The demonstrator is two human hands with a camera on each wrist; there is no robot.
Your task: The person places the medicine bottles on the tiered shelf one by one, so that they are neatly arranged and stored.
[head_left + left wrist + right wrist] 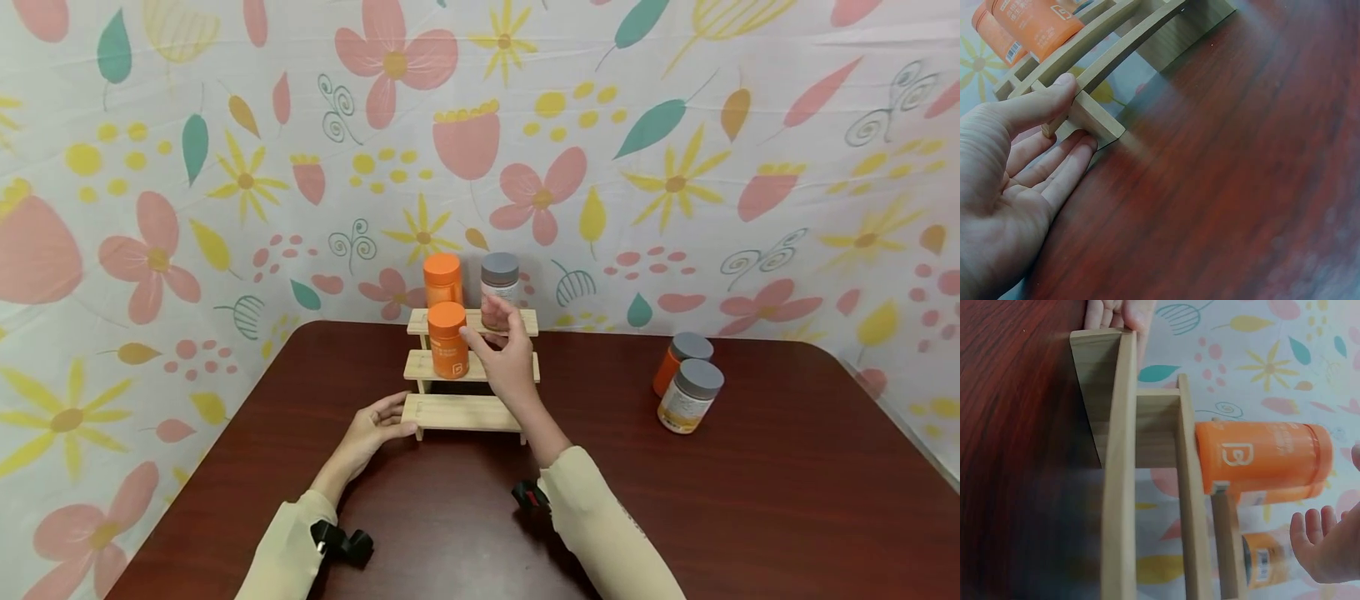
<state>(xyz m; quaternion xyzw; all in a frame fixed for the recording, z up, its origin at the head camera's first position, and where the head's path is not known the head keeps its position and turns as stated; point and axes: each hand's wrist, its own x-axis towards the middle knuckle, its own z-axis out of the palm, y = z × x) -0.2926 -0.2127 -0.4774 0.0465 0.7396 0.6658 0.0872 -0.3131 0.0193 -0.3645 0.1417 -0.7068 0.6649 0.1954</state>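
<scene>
A three-step wooden rack (468, 410) stands on the table. My left hand (369, 429) holds its lowest step at the left end, thumb on top and fingers beneath and beside the leg, as the left wrist view shows. An orange bottle with an orange lid (450, 350) stands upright on the middle step. Just right of that bottle is my right hand (510, 354), fingers apart and holding nothing; a gap separates it from the bottle in the right wrist view. On the top step stand another orange bottle (441, 271) and a grey-lidded jar (500, 269), partly hidden by my right fingers.
To the right on the dark red table (750, 500) stand two more grey-lidded jars, an orange one (664, 375) behind a paler one (684, 404). A floral cloth (675, 100) hangs behind the table.
</scene>
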